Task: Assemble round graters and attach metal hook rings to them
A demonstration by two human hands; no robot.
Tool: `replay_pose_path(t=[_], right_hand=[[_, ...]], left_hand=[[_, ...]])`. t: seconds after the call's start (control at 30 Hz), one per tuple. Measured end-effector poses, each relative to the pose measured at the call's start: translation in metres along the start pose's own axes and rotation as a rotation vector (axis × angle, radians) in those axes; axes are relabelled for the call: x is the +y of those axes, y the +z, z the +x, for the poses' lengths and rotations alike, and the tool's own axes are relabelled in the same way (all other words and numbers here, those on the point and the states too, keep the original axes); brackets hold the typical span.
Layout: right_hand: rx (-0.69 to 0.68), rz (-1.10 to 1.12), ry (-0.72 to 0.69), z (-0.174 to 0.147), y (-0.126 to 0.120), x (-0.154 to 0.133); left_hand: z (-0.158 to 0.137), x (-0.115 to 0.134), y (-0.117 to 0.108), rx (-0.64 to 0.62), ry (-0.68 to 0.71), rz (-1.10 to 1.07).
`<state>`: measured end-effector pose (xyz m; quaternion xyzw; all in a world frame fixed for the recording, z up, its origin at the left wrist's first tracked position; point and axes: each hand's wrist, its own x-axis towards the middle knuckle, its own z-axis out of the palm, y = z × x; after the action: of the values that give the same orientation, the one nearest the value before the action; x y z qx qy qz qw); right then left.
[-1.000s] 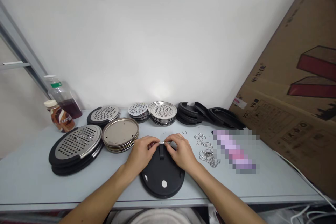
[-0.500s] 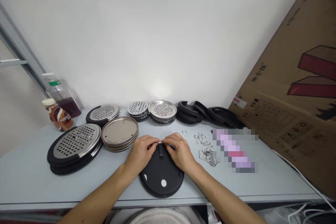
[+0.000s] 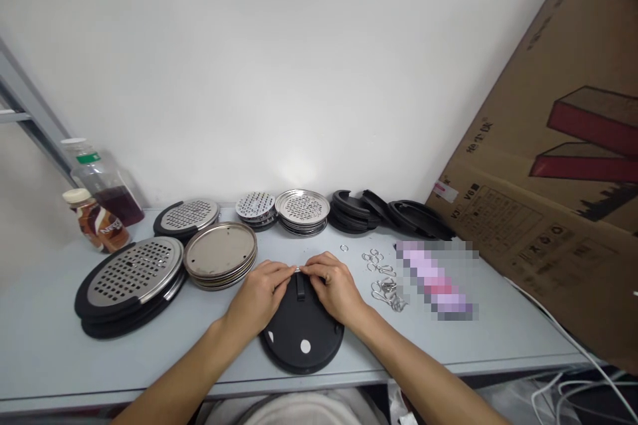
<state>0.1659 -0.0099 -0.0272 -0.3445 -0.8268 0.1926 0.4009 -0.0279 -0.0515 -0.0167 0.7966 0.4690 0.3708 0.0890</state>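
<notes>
A round black disc (image 3: 303, 325) with white spots lies flat near the table's front edge. A short black tab (image 3: 300, 287) runs up its far part. At the far end of that tab, both hands pinch a small shiny metal ring (image 3: 298, 269), mostly covered by fingertips. My left hand (image 3: 265, 291) grips it from the left, thumb and forefinger closed. From the other side my right hand (image 3: 333, 284) pinches it too, its remaining fingers curled over the disc's far right part. Loose metal rings (image 3: 373, 257) and hooks (image 3: 387, 293) lie right of my right hand.
Perforated metal discs in black holders (image 3: 134, 275) are stacked at left, beside plain metal plates (image 3: 222, 249). Farther back are grater-like discs (image 3: 302, 207) and black holders (image 3: 351, 212). Two bottles (image 3: 102, 222) stand far left; a cardboard box (image 3: 543, 199) leans at right near a blurred purple item (image 3: 433, 275).
The camera view has turned slightly right, so everything sits a little farther left. Both hands keep pinching at the tab's far end, with only small finger movement.
</notes>
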Motion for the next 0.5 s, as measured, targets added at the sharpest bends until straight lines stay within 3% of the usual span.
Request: replay_pose_path(t=[0.5], right_hand=[[-0.048,-0.019,-0.026,0.0002,0.0019,0.0032]], left_hand=[[-0.0014,0.0002,0.0023,-0.054,0.024,0.047]])
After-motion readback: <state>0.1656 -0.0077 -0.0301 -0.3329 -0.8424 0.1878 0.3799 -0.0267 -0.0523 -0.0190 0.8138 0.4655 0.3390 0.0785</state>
